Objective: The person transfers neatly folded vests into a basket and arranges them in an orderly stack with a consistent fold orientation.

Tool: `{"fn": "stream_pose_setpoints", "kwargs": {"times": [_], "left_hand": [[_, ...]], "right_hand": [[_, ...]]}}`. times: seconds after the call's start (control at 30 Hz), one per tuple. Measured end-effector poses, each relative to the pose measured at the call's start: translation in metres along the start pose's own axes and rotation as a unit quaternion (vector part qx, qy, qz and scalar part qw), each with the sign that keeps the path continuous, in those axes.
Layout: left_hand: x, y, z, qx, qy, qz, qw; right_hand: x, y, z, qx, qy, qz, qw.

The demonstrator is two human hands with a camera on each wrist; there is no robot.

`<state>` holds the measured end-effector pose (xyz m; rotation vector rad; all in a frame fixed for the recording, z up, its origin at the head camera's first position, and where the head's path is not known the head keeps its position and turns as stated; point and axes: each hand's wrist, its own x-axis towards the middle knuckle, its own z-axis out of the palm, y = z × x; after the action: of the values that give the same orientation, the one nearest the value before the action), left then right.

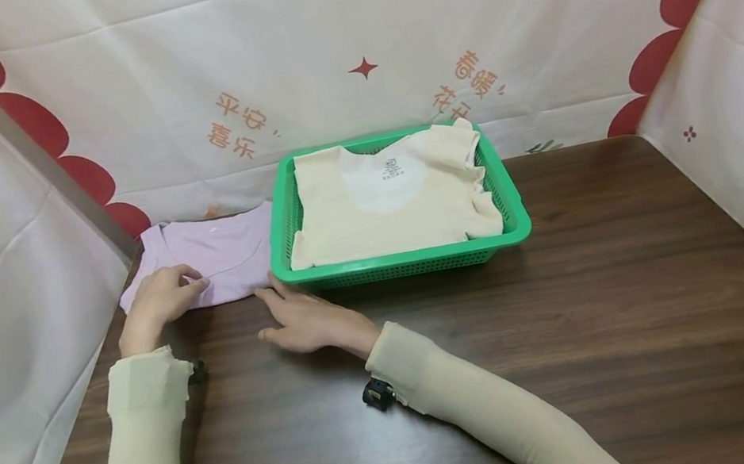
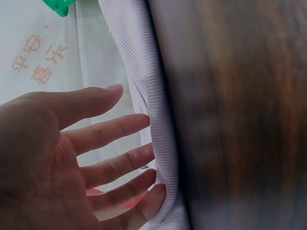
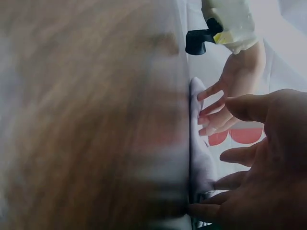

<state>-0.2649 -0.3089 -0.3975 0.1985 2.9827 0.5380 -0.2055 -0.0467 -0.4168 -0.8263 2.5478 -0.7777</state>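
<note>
A folded lilac garment (image 1: 230, 245) lies flat on the table at the back left, its right end against the green basket (image 1: 405, 259). My left hand (image 1: 165, 295) is over the garment's left part, fingers spread and fingertips at the ribbed lilac cloth (image 2: 160, 134) in the left wrist view. My right hand (image 1: 305, 318) reaches in from the right, its straight fingers spread at the garment's front right corner and close to the basket's near left corner. Inside the basket lies a folded cream garment (image 1: 318, 208) with a white patch at the neck and ruffled right edge.
The dark wooden table (image 1: 643, 304) extends to the right and front. A white printed cloth (image 1: 341, 28) hangs behind it, with more cloth along both sides. Small black cameras (image 1: 378, 394) are strapped at the wrists over pale sleeves.
</note>
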Motion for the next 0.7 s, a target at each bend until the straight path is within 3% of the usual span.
{"fn": "stream_pose_setpoints", "kwargs": {"times": [0.3, 0.7], "left_hand": [[0.0007, 0.0027, -0.0003, 0.009, -0.002, 0.005, 0.9999], [-0.0002, 0.0048, -0.0022, 0.007, -0.02, -0.027, 0.9994]], "right_hand": [[0.0037, 0.0041, -0.0039, 0.012, -0.007, 0.002, 0.9999], [-0.0006, 0.0046, -0.0095, -0.042, -0.017, -0.008, 0.9989]]}}
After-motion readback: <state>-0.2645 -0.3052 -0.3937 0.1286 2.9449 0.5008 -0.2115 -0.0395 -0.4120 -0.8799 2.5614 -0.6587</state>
